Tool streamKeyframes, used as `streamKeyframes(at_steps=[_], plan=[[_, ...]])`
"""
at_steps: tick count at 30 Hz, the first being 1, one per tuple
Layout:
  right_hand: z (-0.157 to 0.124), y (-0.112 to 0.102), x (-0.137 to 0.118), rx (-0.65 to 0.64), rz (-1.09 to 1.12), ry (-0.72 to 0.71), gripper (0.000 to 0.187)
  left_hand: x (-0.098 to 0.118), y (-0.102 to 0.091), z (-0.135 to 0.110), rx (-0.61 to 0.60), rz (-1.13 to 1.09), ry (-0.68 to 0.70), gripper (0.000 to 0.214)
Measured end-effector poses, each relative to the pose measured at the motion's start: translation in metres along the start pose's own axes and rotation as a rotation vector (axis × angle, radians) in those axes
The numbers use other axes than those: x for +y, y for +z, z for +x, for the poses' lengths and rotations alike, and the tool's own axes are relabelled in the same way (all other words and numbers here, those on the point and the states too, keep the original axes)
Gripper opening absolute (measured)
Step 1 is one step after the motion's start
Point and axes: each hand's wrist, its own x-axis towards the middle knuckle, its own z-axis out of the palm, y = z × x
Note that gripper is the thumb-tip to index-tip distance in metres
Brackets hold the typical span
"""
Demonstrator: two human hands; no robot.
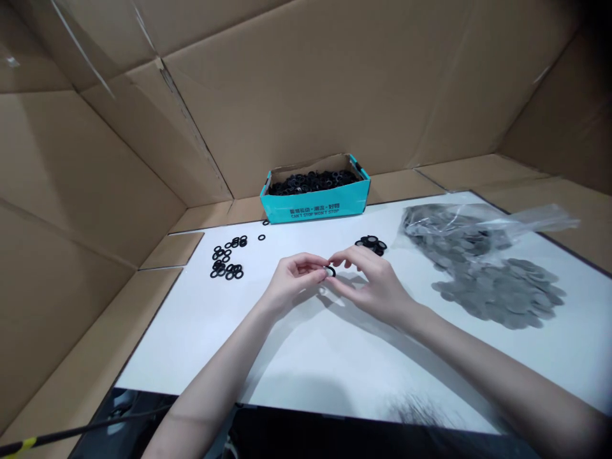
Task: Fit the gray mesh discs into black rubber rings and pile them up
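Note:
Between my two hands, a little above the white table, is a small black ring (331, 271). My left hand (297, 275) pinches its left side between thumb and fingers. The fingertips of my right hand (370, 274) close on its right edge. Whether a disc sits inside the ring is too small to tell. Just behind my right hand lies a small pile of black rings with grey discs in them (371, 244). Loose black rings (227, 261) lie scattered to the left of my left hand. Flat grey discs (502, 290) spread in a heap right of my right hand.
A turquoise box (315, 207) full of black rings stands at the back. A clear plastic bag (459, 229) holding more grey discs lies at the right rear. Cardboard walls (310, 95) enclose the white table (201, 338) at the back and sides.

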Motion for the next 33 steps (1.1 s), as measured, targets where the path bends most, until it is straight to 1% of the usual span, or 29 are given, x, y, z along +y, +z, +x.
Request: streamKeyframes(at_steps=[3, 4, 9, 16, 18, 22, 25, 29, 33], plan=[[-0.002, 0.000, 0.002, -0.036, 0.138, 0.137, 0.005, -0.001, 0.001, -0.001, 0.023, 0.013, 0.024, 0.033], [-0.002, -0.001, 0.002, -0.051, 0.181, 0.169, 0.007, -0.001, 0.001, -0.001, 0.027, 0.022, 0.026, 0.033], [-0.003, -0.001, 0.000, -0.081, 0.310, 0.271, 0.013, 0.001, 0.004, -0.003, 0.020, 0.036, 0.007, 0.033], [-0.006, 0.000, 0.000, -0.107, 0.339, 0.304, 0.015, 0.002, 0.011, -0.007, 0.032, 0.085, 0.027, 0.023], [-0.006, -0.001, 0.001, -0.120, 0.343, 0.303, 0.015, 0.003, 0.011, -0.007, 0.035, 0.124, 0.055, 0.020], [-0.005, -0.002, 0.000, -0.138, 0.341, 0.309, 0.017, 0.003, 0.012, -0.007, 0.053, 0.222, 0.155, 0.019], [-0.005, -0.004, -0.001, -0.146, 0.347, 0.317, 0.018, 0.004, 0.012, -0.007, 0.037, 0.276, 0.211, 0.018], [-0.003, -0.006, -0.003, -0.175, 0.376, 0.342, 0.019, 0.005, 0.012, -0.007, 0.015, 0.314, 0.243, 0.017], [-0.002, -0.007, -0.003, -0.177, 0.405, 0.347, 0.019, 0.005, 0.012, -0.007, 0.017, 0.332, 0.264, 0.013]])
